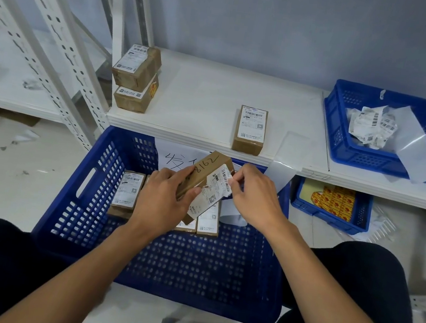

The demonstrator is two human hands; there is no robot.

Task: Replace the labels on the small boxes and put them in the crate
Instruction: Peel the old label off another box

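My left hand (166,196) grips a small brown box (204,172) marked 8162, tilted above the big blue crate (78,224). My right hand (252,195) pinches the upper corner of the white label (213,191) on that box; the label looks partly lifted and torn. Several labelled boxes (127,193) lie flat in the crate under my hands. One more labelled box (250,129) stands on the white shelf (202,96), and two stacked boxes (136,78) sit at the shelf's back left.
A smaller blue crate (346,150) on the shelf's right holds crumpled old labels (372,125) and backing paper. Below it a blue bin (363,219) holds yellow-red stickers. White slotted rack posts (59,36) rise at left. My knees flank the big crate.
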